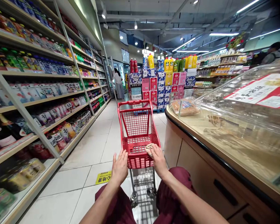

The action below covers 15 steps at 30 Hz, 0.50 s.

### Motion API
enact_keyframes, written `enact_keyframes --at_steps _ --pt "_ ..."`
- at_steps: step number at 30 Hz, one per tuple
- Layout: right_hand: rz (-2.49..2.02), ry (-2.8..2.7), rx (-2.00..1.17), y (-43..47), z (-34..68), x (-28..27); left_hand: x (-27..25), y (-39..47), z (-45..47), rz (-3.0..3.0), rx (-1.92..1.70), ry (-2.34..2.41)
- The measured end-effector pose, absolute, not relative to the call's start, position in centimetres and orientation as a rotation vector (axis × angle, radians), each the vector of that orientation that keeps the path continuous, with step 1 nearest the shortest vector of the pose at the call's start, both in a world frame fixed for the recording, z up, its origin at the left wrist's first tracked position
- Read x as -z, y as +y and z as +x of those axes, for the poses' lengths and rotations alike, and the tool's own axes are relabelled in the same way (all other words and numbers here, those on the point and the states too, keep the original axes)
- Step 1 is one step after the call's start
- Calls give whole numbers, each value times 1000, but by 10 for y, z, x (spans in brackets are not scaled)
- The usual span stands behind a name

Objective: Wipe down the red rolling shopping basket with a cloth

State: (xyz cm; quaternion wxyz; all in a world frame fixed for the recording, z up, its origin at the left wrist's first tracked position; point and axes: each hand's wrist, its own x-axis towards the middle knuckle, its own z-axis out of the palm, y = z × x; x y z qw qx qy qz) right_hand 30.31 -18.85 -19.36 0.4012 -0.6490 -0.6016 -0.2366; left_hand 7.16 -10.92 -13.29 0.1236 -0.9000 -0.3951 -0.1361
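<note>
A small red plastic shopping cart with a grid-walled basket and grey metal legs stands right in front of me, between my knees. At its near left corner, my left hand touches the basket's edge, fingers stretched and thumb apart. My right hand presses a crumpled beige cloth against the near right rim of the basket. Part of the cloth is hidden under the fingers.
Drink shelves line the left side. A wooden counter with clear plastic covers stands close on the right. Stacked drink boxes rise ahead. A person stands farther back. A yellow sticker marks the tiled floor.
</note>
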Motion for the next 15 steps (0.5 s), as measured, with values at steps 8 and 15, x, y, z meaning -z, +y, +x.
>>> enact_keyframes --at_steps 8,15 --pt "-1649 -1612 445 -170 333 191 112 -134 99 -2697 409 -1146" --pt "-1866 -1524 223 -172 395 163 102 -127 125 -2858 264 -873"
